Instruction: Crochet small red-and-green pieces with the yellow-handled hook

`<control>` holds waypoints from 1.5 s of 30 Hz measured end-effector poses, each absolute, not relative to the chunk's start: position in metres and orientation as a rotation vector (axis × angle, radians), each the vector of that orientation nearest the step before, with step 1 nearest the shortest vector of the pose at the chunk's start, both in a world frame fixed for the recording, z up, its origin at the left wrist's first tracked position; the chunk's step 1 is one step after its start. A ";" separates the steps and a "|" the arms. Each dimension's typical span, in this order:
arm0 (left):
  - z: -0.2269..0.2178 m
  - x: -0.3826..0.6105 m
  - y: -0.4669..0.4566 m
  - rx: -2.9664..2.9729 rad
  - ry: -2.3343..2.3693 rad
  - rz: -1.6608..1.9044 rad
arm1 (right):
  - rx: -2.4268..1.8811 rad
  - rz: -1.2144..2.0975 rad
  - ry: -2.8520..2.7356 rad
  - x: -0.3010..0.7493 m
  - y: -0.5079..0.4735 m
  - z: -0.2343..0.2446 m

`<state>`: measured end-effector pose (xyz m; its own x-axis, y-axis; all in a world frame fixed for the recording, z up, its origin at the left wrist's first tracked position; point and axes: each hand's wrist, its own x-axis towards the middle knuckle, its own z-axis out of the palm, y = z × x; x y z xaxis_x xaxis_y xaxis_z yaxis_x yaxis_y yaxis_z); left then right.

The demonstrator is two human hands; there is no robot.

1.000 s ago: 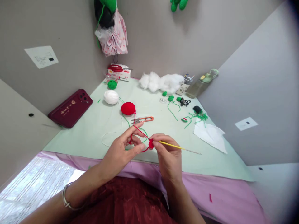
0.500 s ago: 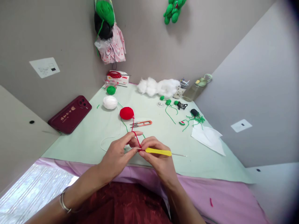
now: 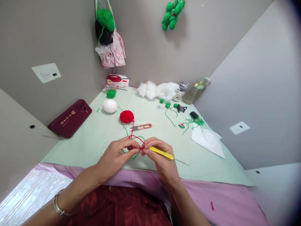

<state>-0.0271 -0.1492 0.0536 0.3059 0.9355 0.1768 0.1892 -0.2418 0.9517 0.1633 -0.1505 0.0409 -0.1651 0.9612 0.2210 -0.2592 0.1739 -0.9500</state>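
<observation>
My right hand (image 3: 162, 157) is closed around a crochet hook (image 3: 161, 153) with a yellow handle; its far metal end sticks out to the right. Close beside it, my left hand (image 3: 121, 153) pinches a small piece of red yarn work (image 3: 142, 148), mostly covered by the fingertips of both hands. From there a red strand loops up to the red yarn ball (image 3: 127, 116) on the table. Orange-handled thread snips (image 3: 141, 126) lie just beyond my hands. Green and white strands run under and beside my left hand.
A white yarn ball (image 3: 110, 106) and a small green ball (image 3: 111, 94) sit at the left, near a dark red phone (image 3: 70, 118). White stuffing (image 3: 157, 90), a bottle (image 3: 196, 91), green crocheted pieces (image 3: 168, 105) and white paper (image 3: 208, 140) lie toward the back and right.
My left index finger has come down from its raised position, and the red strand now hangs in a slack loop. The hook's handle tilts more downward to the right.
</observation>
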 end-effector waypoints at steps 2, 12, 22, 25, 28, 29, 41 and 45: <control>0.053 -0.027 -0.150 1.695 1.018 1.031 | -0.808 1.353 -1.216 0.163 -0.149 0.041; 0.052 -0.030 -0.160 1.455 0.867 1.037 | -0.893 1.504 -0.938 0.168 -0.145 0.046; 0.046 -0.026 -0.167 1.347 0.619 0.960 | -0.979 1.432 -1.102 0.169 -0.154 0.045; 0.053 -0.032 -0.160 1.479 0.632 0.862 | -1.012 1.435 -1.106 0.177 -0.150 0.046; 0.062 -0.030 -0.145 1.473 0.626 0.842 | -0.995 1.384 -1.169 0.181 -0.140 0.055; 0.065 -0.028 -0.138 1.451 0.628 0.845 | -0.987 1.342 -1.196 0.182 -0.134 0.059; 0.062 -0.025 -0.024 1.357 1.017 1.294 | -0.996 0.887 -1.565 0.204 -0.056 0.074; 0.063 -0.036 -0.009 1.325 1.058 1.388 | -0.987 0.903 -1.582 0.207 -0.048 0.061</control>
